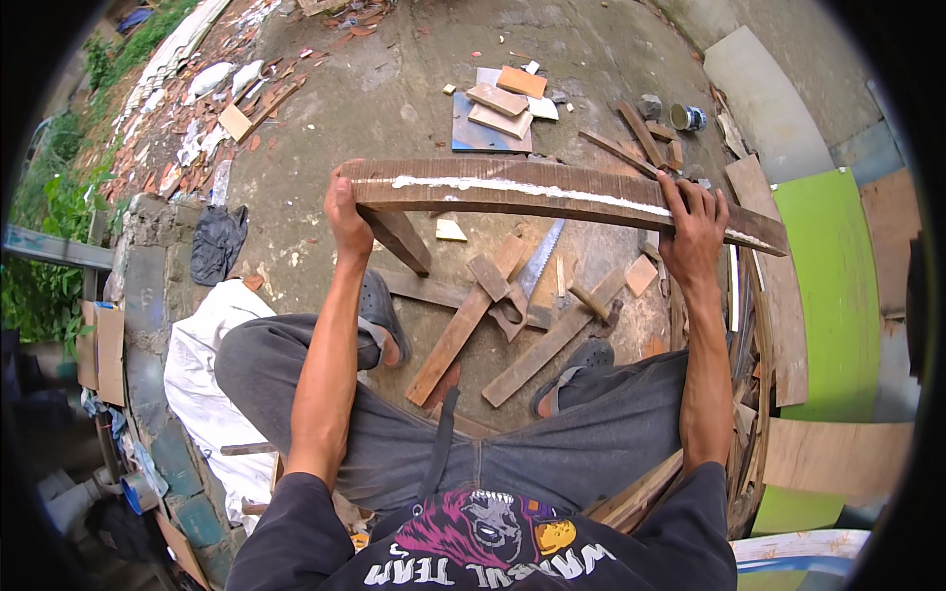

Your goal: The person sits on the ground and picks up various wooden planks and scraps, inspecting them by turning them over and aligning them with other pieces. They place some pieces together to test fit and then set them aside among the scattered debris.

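Note:
Both my hands hold up a long brown wooden beam (493,170) across the view, off the ground. A line of white paste, perhaps glue, runs along its near face. My left hand (350,219) grips the left end, where a shorter wooden piece (400,242) slants down from the beam; whether the two are joined I cannot tell. Toward the right end, my right hand (696,229) is closed over the beam with fingers on top. Below lie a handsaw (541,260), a hammer (591,301) and wooden boards (448,357) between my feet.
Tile and wood offcuts (493,133) are piled ahead on the concrete, with a tin can (687,117) to their right. White cloth (222,355) lies by my left leg. Green board (833,286) and other panels line the right. Rubble and plants are at far left.

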### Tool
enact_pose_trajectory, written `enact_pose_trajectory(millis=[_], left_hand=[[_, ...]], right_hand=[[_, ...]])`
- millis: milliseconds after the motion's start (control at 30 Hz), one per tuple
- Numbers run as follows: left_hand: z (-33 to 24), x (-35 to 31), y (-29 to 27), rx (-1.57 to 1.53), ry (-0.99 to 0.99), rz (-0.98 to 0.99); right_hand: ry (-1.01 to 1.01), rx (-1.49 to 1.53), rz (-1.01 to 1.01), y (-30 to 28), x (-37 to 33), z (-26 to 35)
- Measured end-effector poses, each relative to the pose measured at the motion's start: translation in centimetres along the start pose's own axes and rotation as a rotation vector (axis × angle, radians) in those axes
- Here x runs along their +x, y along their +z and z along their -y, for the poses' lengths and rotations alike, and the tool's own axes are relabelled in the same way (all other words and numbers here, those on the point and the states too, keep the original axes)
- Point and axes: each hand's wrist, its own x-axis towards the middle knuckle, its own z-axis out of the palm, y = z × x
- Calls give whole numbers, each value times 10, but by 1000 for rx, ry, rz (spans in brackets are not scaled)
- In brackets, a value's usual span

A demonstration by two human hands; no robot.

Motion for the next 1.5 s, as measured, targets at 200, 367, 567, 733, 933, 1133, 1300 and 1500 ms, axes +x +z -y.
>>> enact_pose_trajectory(millis=[200,367,567,733,933,1133,1300,1500], left_hand=[[-14,7,9,-233,-123,59],[13,21,-10,-99,-103,79],[21,25,-10,9,-32,-15],[24,30,-7,-81,-80,-54],[67,83,-47,128,19,-26],[43,144,-38,544,359,-46],[12,165,-34,510,99,53],[-20,151,-38,490,-30,80]], right_hand=[[-23,-7,-44,-2,1,0],[-12,7,-45,4,5,1],[-10,7,-40,5,8,7],[-6,-7,-44,6,10,8],[40,51,-29,13,22,12],[64,127,-20,24,26,0],[11,172,103,23,28,7],[-163,320,147,13,25,17]])
